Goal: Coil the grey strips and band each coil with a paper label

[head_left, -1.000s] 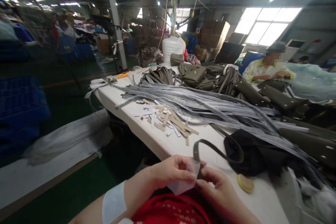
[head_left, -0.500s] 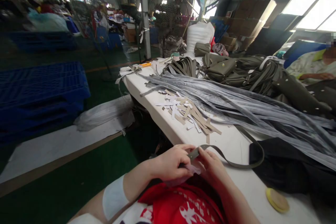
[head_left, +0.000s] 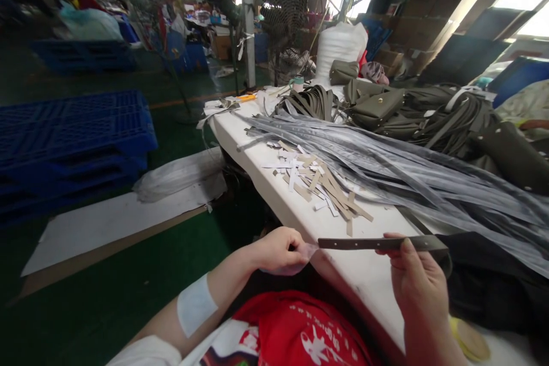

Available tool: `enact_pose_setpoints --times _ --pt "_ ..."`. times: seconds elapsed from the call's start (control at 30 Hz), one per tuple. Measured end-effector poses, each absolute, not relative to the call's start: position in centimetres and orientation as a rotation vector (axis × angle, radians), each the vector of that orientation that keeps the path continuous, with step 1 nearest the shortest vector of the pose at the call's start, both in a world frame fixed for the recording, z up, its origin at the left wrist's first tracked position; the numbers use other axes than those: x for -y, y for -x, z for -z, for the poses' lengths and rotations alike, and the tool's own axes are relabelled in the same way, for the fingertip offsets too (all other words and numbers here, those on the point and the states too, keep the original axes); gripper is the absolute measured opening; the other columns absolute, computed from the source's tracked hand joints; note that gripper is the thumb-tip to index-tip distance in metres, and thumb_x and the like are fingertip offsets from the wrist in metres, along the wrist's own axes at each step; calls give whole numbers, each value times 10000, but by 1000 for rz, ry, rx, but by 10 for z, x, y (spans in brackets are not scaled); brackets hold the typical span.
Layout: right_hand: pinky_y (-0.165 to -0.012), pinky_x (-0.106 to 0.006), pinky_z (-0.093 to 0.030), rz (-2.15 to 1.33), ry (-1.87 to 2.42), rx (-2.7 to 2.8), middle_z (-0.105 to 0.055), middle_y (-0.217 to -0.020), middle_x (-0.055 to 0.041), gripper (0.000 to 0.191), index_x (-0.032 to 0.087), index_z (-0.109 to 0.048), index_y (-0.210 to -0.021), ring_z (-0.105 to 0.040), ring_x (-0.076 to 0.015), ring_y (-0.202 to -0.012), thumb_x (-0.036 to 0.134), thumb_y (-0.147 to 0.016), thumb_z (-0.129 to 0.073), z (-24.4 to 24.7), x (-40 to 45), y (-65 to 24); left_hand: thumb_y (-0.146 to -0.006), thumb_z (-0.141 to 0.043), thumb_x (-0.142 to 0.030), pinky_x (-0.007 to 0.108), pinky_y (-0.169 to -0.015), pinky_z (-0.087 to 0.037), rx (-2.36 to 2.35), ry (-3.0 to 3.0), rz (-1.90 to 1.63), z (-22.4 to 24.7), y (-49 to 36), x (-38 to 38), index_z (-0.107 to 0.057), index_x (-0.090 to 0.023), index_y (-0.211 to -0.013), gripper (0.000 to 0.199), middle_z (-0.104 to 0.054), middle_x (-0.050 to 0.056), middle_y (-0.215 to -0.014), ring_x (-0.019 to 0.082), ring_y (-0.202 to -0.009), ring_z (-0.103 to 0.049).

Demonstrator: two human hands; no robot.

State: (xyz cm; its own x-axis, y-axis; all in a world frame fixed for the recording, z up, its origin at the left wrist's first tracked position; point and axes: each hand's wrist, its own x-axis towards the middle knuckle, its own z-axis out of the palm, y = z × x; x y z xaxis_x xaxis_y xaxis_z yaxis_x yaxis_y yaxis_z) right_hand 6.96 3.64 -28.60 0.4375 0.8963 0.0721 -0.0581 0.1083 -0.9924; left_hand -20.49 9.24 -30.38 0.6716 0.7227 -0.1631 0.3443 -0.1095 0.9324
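An olive strap (head_left: 362, 243) with a row of small holes stretches level over the table's near edge. My right hand (head_left: 418, 280) pinches it between thumb and fingers, and its far part bends down behind that hand. My left hand (head_left: 278, 253) is a closed fist around a thin, translucent plastic film (head_left: 309, 250), which reaches the strap's holed end. Whether film and strap still touch there is unclear. Beyond the hands, a heap of long straps in clear plastic (head_left: 377, 151) lies across the white table (head_left: 278, 194).
Paper and card strips (head_left: 326, 180) lie scattered beside the strap heap. Black cloth (head_left: 484, 280) and a round yellow-rimmed object (head_left: 470, 338) are at the right. Olive bags (head_left: 373, 106) pile up behind. Blue pallets (head_left: 77, 131) stand on the floor at left. Another person's sleeve (head_left: 525, 104) shows far right.
My hands, close together before, have moved apart. The right hand has gone rightward along the strap, drawing it straight; the left keeps the plastic film. The view has shifted slightly.
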Motion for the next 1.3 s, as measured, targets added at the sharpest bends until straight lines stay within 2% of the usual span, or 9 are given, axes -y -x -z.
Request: enact_pose_setpoints --times 0.27,0.57,0.73,0.83,0.97,1.03,1.13,1.23,1.3 --pt "-683 -370 -526 -796 1405 1091 -734 -781 -94 379 159 -726 -946 -678 -248 -729 512 -863 -613 305 -41 -75 -832 -620 -398 216 -730 -437 -784 -1825 -356 300 205 -92 -691 -137 -689 306 -634 12 -685 143 -726 -576" --pt "-707 -373 -527 -822 1388 1094 -731 -754 -86 355 173 -725 -945 -677 -256 -748 499 -870 -610 307 -40 -84 -808 -642 -268 210 -700 -439 -678 -1885 -306 299 205 -95 -700 -143 -749 150 -651 8 -800 137 -740 -595" --pt "-749 -367 -518 -845 1429 1127 -732 -773 -84 345 181 -727 -908 -668 -248 -770 506 -858 -623 307 -41 -84 -812 -641 -278 209 -700 -430 -686 -1892 -304 298 202 -96 -691 -147 -753 152 -646 3 -805 131 -738 -586" --pt "-733 -344 -525 -891 1452 1201 -732 -775 -80 366 184 -738 -873 -663 -238 -767 532 -844 -628 306 -41 -83 -818 -641 -340 208 -687 -429 -715 -1868 -328 296 201 -96 -693 -145 -758 212 -636 9 -796 132 -736 -574" --pt "-736 -334 -541 -903 1484 1219 -737 -799 -81 378 188 -756 -917 -668 -244 -791 537 -838 -632 303 -42 -84 -854 -596 -482 219 -670 -424 -689 -1818 -347 294 202 -94 -691 -131 -751 378 -621 23 -769 131 -708 -553" --pt "-754 -342 -546 -910 1489 1214 -744 -843 -89 389 192 -765 -924 -672 -255 -819 546 -829 -635 304 -42 -81 -889 -512 -571 216 -607 -410 -691 -1708 -327 297 198 -90 -681 -126 -773 490 -603 21 -718 116 -635 -524" --pt "-861 -381 -527 -989 1458 1251 -753 -950 -107 407 197 -782 -894 -670 -293 -933 570 -806 -645 308 -43 -57 -911 -365 -667 202 -493 -360 -746 -1476 -302 304 181 -82 -643 -127 -816 615 -589 20 -667 98 -524 -484" --pt "-939 -420 -499 -1211 1366 1175 -756 -993 -116 423 190 -791 -898 -660 -323 -1014 577 -756 -696 313 -47 -23 -923 -281 -682 206 -472 -336 -913 -1475 -477 311 160 -75 -583 -148 -790 627 -553 5 -622 99 -483 -456" --pt "-921 -417 -521 -1390 1258 927 -760 -992 -109 432 190 -781 -955 -673 -312 -1001 532 -692 -773 313 -53 -16 -946 -261 -645 215 -511 -331 -1020 -1626 -634 313 154 -75 -543 -163 -718 604 -498 -8 -598 105 -522 -429"
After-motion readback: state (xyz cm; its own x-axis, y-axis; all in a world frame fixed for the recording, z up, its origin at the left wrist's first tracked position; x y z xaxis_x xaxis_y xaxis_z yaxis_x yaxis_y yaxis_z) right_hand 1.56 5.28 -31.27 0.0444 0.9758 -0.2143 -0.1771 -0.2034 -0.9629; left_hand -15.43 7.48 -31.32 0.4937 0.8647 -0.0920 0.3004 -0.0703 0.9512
